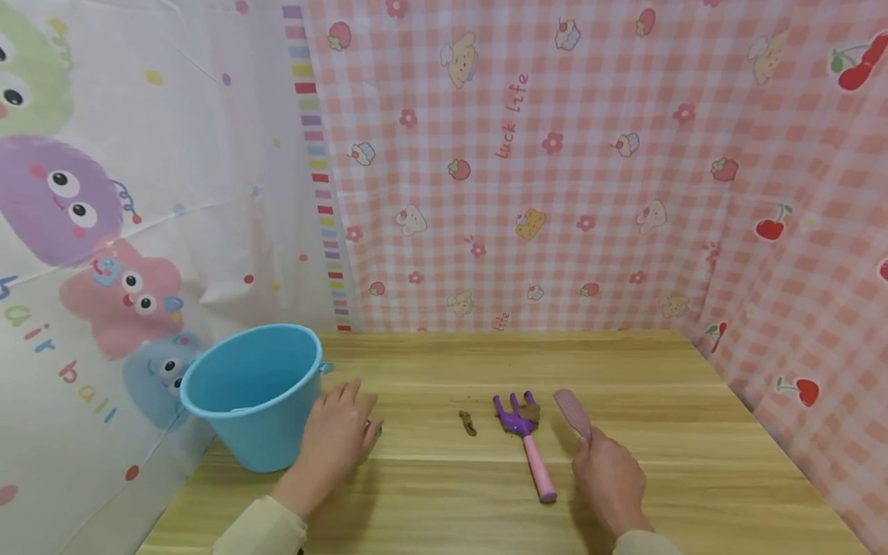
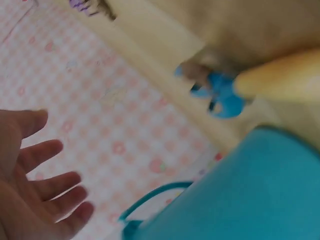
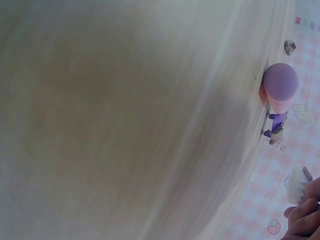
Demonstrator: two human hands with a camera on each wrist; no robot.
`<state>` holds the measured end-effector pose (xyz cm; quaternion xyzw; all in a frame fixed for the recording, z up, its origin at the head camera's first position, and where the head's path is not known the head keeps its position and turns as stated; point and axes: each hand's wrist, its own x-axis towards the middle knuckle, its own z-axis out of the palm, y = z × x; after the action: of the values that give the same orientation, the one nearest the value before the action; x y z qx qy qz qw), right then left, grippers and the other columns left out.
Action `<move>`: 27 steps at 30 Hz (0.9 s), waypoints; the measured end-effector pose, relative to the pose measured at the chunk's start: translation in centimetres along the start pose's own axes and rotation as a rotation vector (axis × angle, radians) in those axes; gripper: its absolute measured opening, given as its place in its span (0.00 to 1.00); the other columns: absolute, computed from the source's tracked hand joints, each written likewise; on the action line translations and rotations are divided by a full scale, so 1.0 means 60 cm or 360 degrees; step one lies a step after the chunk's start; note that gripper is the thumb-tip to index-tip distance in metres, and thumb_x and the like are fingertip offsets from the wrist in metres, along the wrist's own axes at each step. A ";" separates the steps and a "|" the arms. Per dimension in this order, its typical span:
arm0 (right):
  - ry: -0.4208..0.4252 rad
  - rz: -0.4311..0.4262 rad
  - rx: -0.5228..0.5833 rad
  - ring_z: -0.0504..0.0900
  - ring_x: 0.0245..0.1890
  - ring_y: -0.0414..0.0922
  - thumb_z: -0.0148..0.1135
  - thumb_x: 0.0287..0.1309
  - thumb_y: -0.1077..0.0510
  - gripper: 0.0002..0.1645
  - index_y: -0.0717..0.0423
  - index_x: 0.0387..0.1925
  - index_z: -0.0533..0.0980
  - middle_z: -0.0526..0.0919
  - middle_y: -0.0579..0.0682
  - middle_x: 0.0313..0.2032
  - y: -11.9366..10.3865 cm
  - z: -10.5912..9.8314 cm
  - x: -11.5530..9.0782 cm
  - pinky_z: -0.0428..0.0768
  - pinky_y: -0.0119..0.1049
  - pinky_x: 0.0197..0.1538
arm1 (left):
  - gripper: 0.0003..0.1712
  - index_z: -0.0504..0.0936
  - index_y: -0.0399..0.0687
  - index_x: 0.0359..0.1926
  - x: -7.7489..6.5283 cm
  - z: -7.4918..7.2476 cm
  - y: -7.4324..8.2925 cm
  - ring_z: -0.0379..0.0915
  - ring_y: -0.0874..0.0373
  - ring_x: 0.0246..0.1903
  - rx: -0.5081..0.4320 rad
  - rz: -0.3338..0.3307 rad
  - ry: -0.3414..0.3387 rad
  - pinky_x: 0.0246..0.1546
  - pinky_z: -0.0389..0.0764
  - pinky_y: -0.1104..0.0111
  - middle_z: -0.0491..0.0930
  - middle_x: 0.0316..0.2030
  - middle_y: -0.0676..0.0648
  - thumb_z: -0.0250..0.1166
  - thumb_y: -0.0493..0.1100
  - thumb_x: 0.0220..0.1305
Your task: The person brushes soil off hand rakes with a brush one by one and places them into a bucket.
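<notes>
Currently held: pink brush (image 1: pixel 572 411), above the right part of the counter (image 1: pixel 444 501), its flat head pointing away from the person; pale bristles (image 3: pixel 296 186) show in the right wrist view.
Right hand (image 1: pixel 610 474): fingers curled round the brush handle.
Rake: purple-tined, pink-handled rake (image 1: pixel 536 462) lying on the counter just left of the brush, tines pointing away from the person; a brown clump (image 1: pixel 529 413) sits at the tines.
Brown piece: small, elongated brown piece (image 1: pixel 468 423) on the counter, left of the rake and apart from it.
Left hand (image 1: pixel 336 432): fingers extended and spread, gripping nothing; near the bucket's right side, with a gap visible in the left wrist view.
Blue tool: blue forked head (image 2: pixel 227 97) with a yellow handle, blurred, brown matter at its prongs; mostly hidden by the left hand in the head view.
Bucket: light blue bucket (image 1: pixel 267 439), upright at the counter's left side.
Backdrop: pink checked cloth (image 1: pixel 520 193) behind and right; white cartoon-print cloth (image 1: pixel 229 193) at left.
</notes>
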<state>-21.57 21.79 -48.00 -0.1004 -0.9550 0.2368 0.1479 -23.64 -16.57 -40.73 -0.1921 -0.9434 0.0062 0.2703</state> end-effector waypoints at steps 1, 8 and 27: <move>0.0000 -0.0003 0.0002 0.81 0.27 0.58 0.53 0.67 0.58 0.22 0.69 0.56 0.74 0.83 0.65 0.35 -0.001 0.000 0.000 0.76 0.55 0.28 | 0.20 0.85 0.44 0.48 -0.008 0.006 0.001 0.74 0.40 0.51 -0.0007 -0.0021 -0.0050 0.44 0.77 0.48 0.78 0.52 0.36 0.72 0.50 0.58; -0.0013 -0.0007 -0.0001 0.81 0.27 0.58 0.53 0.67 0.58 0.23 0.71 0.56 0.74 0.83 0.67 0.35 -0.002 0.004 0.001 0.76 0.56 0.28 | 0.16 0.83 0.41 0.36 -0.057 0.037 -0.013 0.76 0.43 0.35 -0.0028 -0.0186 -0.0328 0.28 0.77 0.51 0.78 0.34 0.40 0.75 0.48 0.53; -0.0068 0.0013 0.0000 0.78 0.24 0.54 0.52 0.67 0.57 0.24 0.71 0.57 0.72 0.83 0.66 0.34 -0.006 0.011 0.005 0.76 0.51 0.26 | 0.16 0.77 0.42 0.23 -0.104 0.077 -0.050 0.73 0.48 0.25 -0.0042 -0.0438 -0.0691 0.22 0.76 0.53 0.73 0.22 0.45 0.71 0.47 0.57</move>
<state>-22.10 21.28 -48.33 -0.0993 -0.9575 0.2394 0.1266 -22.21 -21.20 -47.47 -0.0597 -0.9966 -0.0017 0.0573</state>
